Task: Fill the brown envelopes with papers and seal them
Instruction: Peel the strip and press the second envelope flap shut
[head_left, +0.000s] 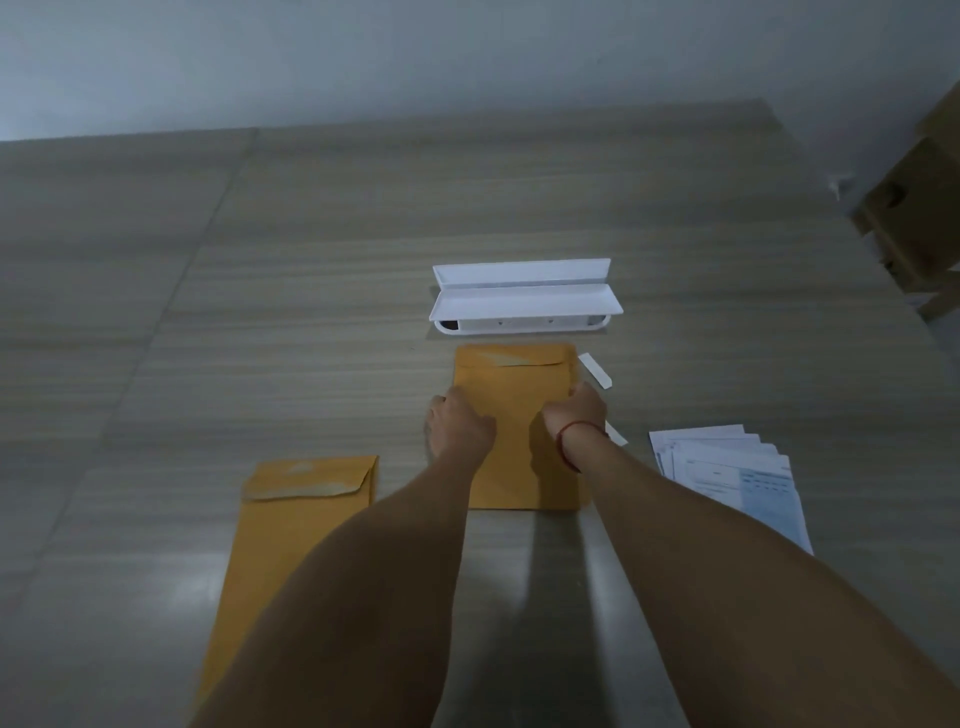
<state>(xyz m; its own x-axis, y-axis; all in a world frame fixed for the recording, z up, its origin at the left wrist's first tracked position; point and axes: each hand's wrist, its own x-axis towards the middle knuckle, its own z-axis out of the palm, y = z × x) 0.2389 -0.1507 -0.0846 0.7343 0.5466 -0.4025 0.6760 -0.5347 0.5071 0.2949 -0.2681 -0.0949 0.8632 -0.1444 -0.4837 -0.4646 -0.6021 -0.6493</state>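
Brown centre envelope (517, 426): flap down, flat on wood-grain surface (311, 286); left hand (460, 423) and right hand (574, 415) grasp its sides.
Second brown envelope (291, 525): closed, apparently finished.
White printed papers (727, 473): several left to fill.

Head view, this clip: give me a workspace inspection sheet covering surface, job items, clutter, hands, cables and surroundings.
Surface: wood-grain table, glare near the front edge.
Job's things: centre envelope flat, flap folded down; second envelope at left, flap down; fanned papers at right.
Clutter: open white case behind the centre envelope; two white strips beside its right edge.
Grippers: left hand and right hand rest curled on the centre envelope, at its left and right sides.
Cables: nothing seen.
Surroundings: plain wall; cardboard boxes far right.
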